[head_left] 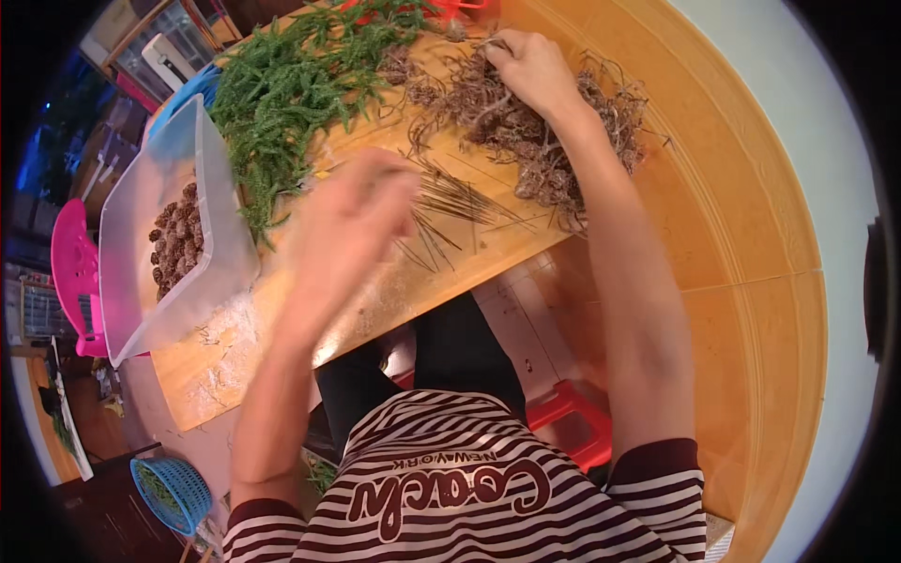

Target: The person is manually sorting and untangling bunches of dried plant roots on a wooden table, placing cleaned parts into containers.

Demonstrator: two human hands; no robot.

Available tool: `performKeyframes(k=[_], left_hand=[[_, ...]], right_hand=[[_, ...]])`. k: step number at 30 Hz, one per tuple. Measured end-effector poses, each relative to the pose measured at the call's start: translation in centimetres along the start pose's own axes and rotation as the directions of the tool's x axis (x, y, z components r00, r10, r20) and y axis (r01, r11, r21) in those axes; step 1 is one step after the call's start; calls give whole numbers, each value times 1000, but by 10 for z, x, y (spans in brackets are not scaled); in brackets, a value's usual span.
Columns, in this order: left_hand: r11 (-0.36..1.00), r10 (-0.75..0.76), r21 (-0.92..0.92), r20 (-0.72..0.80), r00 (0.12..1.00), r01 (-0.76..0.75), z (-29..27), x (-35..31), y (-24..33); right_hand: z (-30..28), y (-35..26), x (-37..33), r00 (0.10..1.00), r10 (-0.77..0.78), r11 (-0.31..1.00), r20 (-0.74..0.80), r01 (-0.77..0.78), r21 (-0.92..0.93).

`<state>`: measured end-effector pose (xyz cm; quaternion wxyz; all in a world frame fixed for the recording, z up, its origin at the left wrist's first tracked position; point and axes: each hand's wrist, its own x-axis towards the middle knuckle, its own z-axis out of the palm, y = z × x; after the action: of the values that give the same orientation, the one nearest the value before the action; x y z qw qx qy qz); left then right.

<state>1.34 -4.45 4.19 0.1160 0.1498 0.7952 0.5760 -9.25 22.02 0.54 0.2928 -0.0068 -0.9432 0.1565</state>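
Observation:
My right hand (537, 73) is at the far side of a tangled heap of brown pine cones with thin stems (526, 131). Its thumb and fingers are pinched together at the heap's edge; what lies between them is too small to make out. Motion smears my left hand (361, 202), raised over the middle of the wooden table (375, 300), so its fingers cannot be read. Just right of it lies a loose bundle of thin dark sticks (455, 199). Beyond it spreads a large pile of green artificial sprigs (291, 94).
On the table's left stands a translucent plastic bin (221, 216) with brown pine cones (178, 239) inside. A pink chair (75, 267) is past it. Below are a blue basket (174, 493) with green bits and a red stool (570, 422). Something red (460, 7) lies at the far edge.

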Motion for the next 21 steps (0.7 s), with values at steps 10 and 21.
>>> performKeyframes(k=[10, 21], left_hand=[[605, 197, 758, -437, 877, 242, -265, -33, -83], [489, 716, 634, 101, 691, -599, -51, 37, 11]], right_hand=[[-32, 0, -9, 942, 0, 789, 336, -207, 579], [-55, -9, -19, 825, 11, 716, 565, -401, 571]])
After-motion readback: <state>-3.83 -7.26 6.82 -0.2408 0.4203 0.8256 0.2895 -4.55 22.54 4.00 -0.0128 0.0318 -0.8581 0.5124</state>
